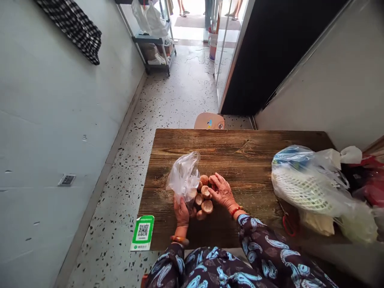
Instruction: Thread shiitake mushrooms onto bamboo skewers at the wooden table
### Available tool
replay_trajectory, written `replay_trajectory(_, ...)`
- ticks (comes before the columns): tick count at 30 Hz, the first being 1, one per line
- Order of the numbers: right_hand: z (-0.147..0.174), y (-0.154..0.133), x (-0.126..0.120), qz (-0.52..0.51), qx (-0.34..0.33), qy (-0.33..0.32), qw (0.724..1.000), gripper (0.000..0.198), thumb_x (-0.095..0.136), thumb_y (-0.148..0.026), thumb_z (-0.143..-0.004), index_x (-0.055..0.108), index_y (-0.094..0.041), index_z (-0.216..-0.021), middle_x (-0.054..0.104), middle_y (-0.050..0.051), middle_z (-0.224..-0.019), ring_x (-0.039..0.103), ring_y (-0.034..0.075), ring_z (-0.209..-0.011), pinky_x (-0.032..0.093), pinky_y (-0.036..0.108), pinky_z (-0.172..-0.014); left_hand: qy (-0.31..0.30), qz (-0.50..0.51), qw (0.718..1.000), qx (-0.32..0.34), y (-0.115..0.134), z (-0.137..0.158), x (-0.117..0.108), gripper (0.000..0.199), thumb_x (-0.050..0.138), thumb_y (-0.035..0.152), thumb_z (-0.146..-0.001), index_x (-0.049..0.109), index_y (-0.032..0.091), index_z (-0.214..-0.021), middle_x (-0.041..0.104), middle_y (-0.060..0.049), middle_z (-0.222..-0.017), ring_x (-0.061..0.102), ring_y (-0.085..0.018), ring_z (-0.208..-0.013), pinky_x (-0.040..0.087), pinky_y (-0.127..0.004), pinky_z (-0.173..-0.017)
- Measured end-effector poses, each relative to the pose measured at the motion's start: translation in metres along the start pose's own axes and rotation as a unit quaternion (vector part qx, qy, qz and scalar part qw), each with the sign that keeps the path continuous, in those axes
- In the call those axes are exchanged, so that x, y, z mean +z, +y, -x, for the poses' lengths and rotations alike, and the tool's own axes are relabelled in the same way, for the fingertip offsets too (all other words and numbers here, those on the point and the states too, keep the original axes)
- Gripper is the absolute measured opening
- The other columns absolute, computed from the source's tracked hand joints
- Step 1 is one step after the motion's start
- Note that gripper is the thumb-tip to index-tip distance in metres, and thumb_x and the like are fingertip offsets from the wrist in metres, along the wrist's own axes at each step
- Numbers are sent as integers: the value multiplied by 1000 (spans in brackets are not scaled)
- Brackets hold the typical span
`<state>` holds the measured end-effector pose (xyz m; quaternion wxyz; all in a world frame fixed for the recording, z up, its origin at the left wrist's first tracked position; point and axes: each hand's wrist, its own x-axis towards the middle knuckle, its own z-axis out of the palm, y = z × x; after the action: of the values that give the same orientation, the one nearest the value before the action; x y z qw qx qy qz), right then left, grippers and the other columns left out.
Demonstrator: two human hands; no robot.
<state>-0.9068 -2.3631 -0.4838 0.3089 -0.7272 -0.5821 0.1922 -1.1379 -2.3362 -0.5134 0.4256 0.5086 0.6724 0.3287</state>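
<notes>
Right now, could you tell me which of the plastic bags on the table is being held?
The small clear bag by the mushrooms, gripped by the left hand; the big bags lie untouched at the right.

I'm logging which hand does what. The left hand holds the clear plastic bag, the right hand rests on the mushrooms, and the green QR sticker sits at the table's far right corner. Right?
Not quite. The green QR sticker sits at the near left corner of the table, as the head view shows. The rest holds: the left hand holds the clear plastic bag, and the right hand rests on the mushrooms.
</notes>
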Motion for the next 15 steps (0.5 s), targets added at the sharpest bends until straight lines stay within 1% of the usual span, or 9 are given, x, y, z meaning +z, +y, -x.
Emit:
replay_trajectory(2, 2, 7, -7, -18, -23, -19, 999, 52, 66, -40, -84, 59, -26, -134, 50, 11, -147, 46, 28, -135, 39, 48, -112, 46, -1, 999, -20, 9, 13, 17, 55, 28, 48, -97, 49, 13, -135, 47, -19, -149, 37, -26, -145, 28, -42, -121)
replay_trajectory(5, 4, 17, -18, -49, -39, -33, 997, 52, 63, -38, -86, 57, -23, -136, 48, 12, -149, 45, 26, -136, 38, 46, -114, 68, 1, 997, -48, 20, 32, 42, 54, 26, 46, -99, 54, 11, -129, 54, -22, -141, 47, -28, -137, 33, -44, -117)
replay_trajectory(8, 4, 30, -30, -76, -34, -33, 996, 50, 59, -35, -89, 55, -22, -137, 48, 13, -147, 46, 25, -135, 39, 45, -114, 50, 10, 997, -64, 31, 52, 68, 54, 27, 45, -99, 58, 9, -125, 61, -22, -134, 53, -30, -131, 38, -43, -112)
replay_trajectory(11, 6, 42, -46, -98, -29, -32, 994, 46, 55, -33, -91, 55, -23, -135, 53, 12, -141, 50, 24, -131, 41, 46, -112, 32, 23, 997, -66, 40, 65, 87, 55, 28, 45, -99, 55, 9, -131, 57, -20, -140, 48, -30, -136, 36, -41, -115)
replay_trajectory(13, 9, 50, -57, -112, -29, -35, 993, 45, 55, -32, -90, 55, -24, -135, 56, 11, -137, 52, 24, -128, 43, 45, -110, 23, 29, 997, -70, 44, 68, 92, 56, 28, 46, -99, 53, 10, -133, 54, -19, -144, 45, -29, -139, 32, -42, -118)
replay_trajectory(15, 12, 56, -66, -123, -26, -38, 991, 46, 54, -30, -90, 54, -24, -135, 58, 11, -134, 54, 23, -126, 46, 45, -108, 3, 35, 997, -73, 45, 68, 89, 57, 27, 47, -98, 55, 11, -132, 53, -18, -145, 42, -28, -141, 27, -42, -121)
